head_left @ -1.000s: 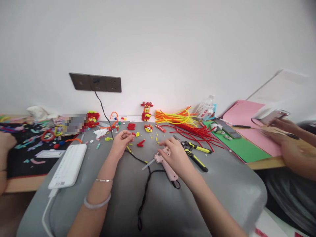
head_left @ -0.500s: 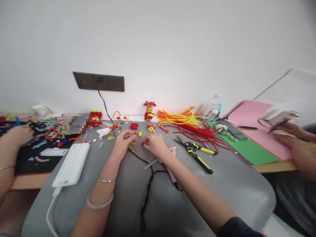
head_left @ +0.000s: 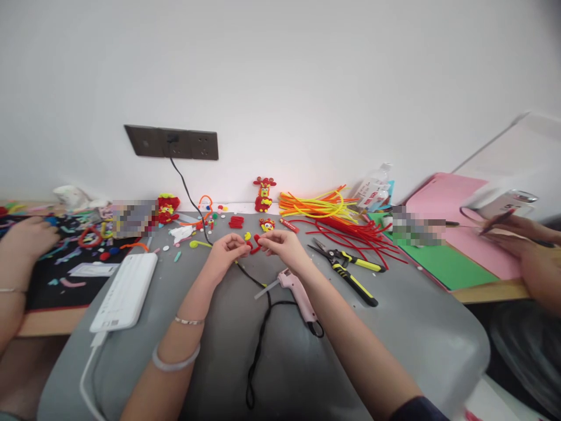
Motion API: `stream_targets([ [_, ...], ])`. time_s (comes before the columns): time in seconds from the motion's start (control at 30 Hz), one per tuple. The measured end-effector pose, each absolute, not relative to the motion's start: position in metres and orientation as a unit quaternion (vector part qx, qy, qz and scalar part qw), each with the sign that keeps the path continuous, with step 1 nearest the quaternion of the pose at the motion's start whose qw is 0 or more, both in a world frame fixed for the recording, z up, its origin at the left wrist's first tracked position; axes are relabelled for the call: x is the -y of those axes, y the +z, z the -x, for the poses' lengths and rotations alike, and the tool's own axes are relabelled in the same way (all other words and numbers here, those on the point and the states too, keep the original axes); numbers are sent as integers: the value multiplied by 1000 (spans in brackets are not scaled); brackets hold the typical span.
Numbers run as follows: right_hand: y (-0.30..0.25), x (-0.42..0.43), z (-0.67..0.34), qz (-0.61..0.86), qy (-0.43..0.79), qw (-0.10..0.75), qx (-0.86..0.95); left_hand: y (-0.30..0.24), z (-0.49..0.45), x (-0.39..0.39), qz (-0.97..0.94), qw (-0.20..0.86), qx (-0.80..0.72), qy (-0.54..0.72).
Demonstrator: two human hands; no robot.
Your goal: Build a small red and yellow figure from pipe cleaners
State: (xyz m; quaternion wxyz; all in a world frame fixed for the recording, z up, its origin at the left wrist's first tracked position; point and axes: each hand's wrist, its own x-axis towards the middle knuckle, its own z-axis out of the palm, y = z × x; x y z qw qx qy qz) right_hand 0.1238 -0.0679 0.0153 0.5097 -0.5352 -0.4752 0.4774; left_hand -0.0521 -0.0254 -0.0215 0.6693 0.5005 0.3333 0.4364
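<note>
Over the middle of the grey table, my left hand (head_left: 225, 254) and my right hand (head_left: 283, 247) face each other in pinches. A short, bent red pipe cleaner (head_left: 255, 249) spans the gap, gripped at both sides by the fingertips. Just beyond lies a small curled yellow piece (head_left: 248, 236). Behind my right hand sits a small red and yellow figure head (head_left: 266, 225), and farther back a finished red and yellow figure (head_left: 263, 196) stands against the wall. Below my right hand rests a pink glue gun (head_left: 302, 298) with a clear glue stick poking out.
Yellow-handled pliers (head_left: 350, 275) lie to the right, before red pipe cleaners (head_left: 359, 237) and a yellow-orange bundle (head_left: 315, 207). A white power bank (head_left: 125, 292) lies left. A black cord (head_left: 263, 339) crosses the table. Co-workers' hands show at left (head_left: 33, 242) and right (head_left: 521, 245).
My right hand has lifted and turned, and both hands now meet at the red pipe cleaner, which shows more clearly. The glue gun has come into fuller view.
</note>
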Motion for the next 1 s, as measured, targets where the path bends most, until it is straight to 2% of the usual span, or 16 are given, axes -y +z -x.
stream_targets([
  [0.37, 6, 64, -122, 552, 422, 491, 525, -17, 50, 28, -508, 667, -337, 429],
  [1.0, 9, 68, -117, 542, 437, 485, 529, -18, 50, 28, -508, 662, -341, 433],
])
